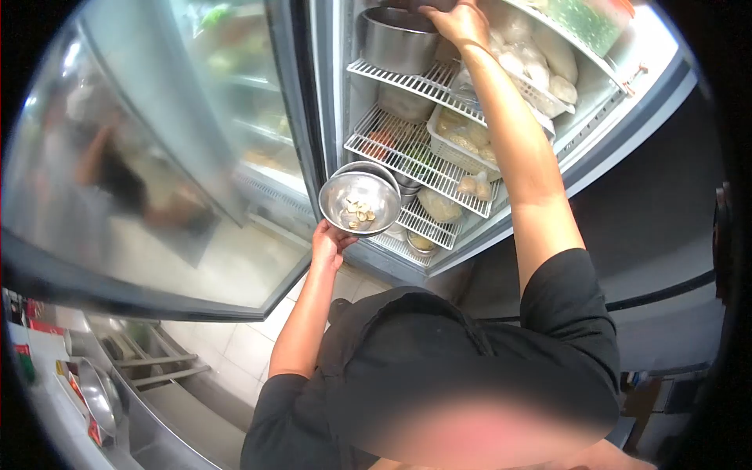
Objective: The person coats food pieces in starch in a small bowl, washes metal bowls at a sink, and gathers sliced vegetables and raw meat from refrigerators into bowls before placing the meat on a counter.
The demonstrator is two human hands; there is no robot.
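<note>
Bowls [382, 205] in lowered left hand [330, 244]; right hand [462, 23] outstretched into refrigerator [392, 264].

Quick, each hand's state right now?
Left hand: holding a metal bowl.
Right hand: by the metal pot; whether open or closed cannot be told.

A shiny, round, silver metal bowl [337, 194] with small cream-coloured pieces [360, 213] inside.
The bowl is held open side up by the left fingers [335, 243], the pieces loosely clustered on its bottom; the rim of a second silver metal bowl [368, 168] shows just behind, whether nested hidden. A deep, cylindrical, silver metal pot [399, 48] stands upright at the left end of a white wire shelf [429, 84].
</note>
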